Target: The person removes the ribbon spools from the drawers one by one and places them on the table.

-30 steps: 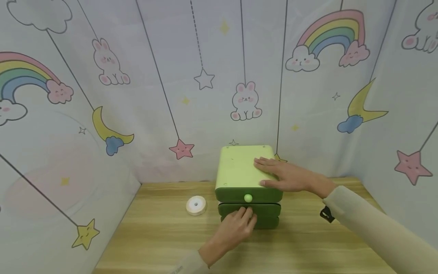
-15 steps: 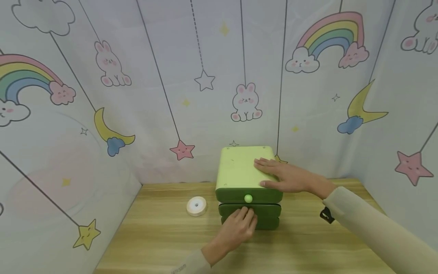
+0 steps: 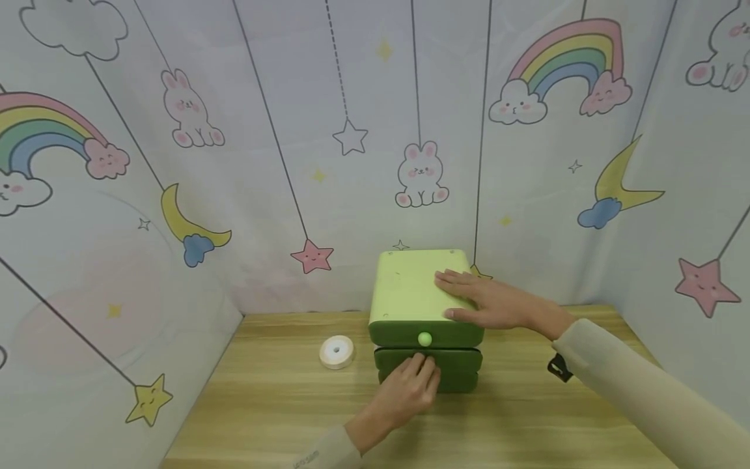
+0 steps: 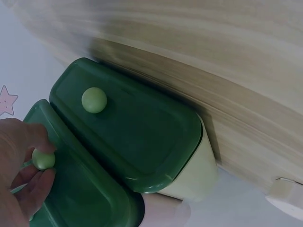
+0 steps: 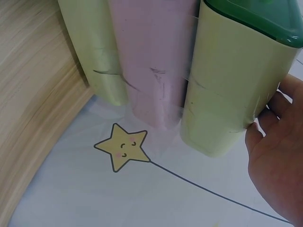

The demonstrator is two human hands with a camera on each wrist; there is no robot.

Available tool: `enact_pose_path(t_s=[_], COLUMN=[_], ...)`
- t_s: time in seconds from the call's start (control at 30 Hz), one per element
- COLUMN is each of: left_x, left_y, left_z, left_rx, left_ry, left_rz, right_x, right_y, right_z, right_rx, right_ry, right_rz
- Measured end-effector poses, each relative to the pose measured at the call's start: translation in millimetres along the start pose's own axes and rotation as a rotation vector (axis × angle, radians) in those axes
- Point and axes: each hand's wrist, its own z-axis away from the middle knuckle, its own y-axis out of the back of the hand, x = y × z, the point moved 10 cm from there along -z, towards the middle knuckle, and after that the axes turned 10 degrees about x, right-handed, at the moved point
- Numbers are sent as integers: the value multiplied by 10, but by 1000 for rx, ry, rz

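A small chest of drawers (image 3: 417,286) with a light green top and dark green drawer fronts stands on the table. My left hand (image 3: 407,389) pinches the round green knob (image 4: 43,160) of the middle drawer (image 4: 80,189) between thumb and fingers. The bottom drawer (image 4: 137,127), with its own knob (image 4: 94,100), sits below it. On the chest's top, near its right edge, my right hand (image 3: 495,301) lies with fingers extended. In the right wrist view the side shows light green top and bottom tiers and a pink middle tier (image 5: 151,56).
A white roll (image 3: 328,352) like a ribbon spool lies on the wooden table (image 3: 281,404) left of the chest. Behind and at both sides hangs a pale cloth backdrop (image 3: 263,195) printed with stars, bunnies and rainbows. A black strap piece (image 3: 559,367) hangs at the right sleeve.
The head view has shifted slightly. Both hands keep their places on the knob and the top, and the drawers look the same.
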Motion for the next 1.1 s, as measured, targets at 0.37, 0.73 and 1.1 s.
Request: enact_pose_path(t_s=[0.37,0.73,1.1], left_x=[38,144,252], left_y=[178,436,668], left_z=[11,60,96], left_rx=[73,158,221], left_ry=[10,-25,-62], left_rz=[32,53,125], right_x=[-23,-14,-9], right_y=[30,23,15], right_z=[-1,-3,-11], right_rx=[0,-6,-6], right_ry=[-4,-14,-12], right_rz=[9,4,2])
